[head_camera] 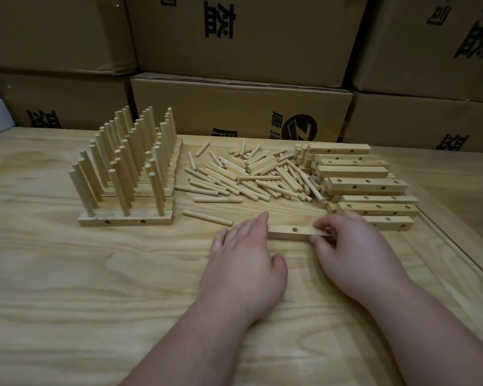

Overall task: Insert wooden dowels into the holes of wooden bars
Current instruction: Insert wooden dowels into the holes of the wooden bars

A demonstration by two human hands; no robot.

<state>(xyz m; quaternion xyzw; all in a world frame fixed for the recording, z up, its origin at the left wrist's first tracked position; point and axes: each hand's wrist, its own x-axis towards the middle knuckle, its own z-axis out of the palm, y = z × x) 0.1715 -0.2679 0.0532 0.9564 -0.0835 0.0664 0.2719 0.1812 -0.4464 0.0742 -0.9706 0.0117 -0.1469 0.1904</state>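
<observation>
My right hand (354, 246) covered the right end of the bar (293, 232) I was holding, and my left hand (246, 257) hid its left end, so only one hole showed. Couldn't tell if my left fingers were actually touching it. The stack of bars (360, 185) near the worktop's right edge buried its lower ones. The cardboard boxes (240, 107) got cropped up top.

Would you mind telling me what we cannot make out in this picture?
Head view only:
- Both ends of the bar: the left hand and right hand cover them, so its hole count is unknown.
- Lower bars in the stack: hidden under the upper ones.
- Box lettering: cut off by the table.
</observation>
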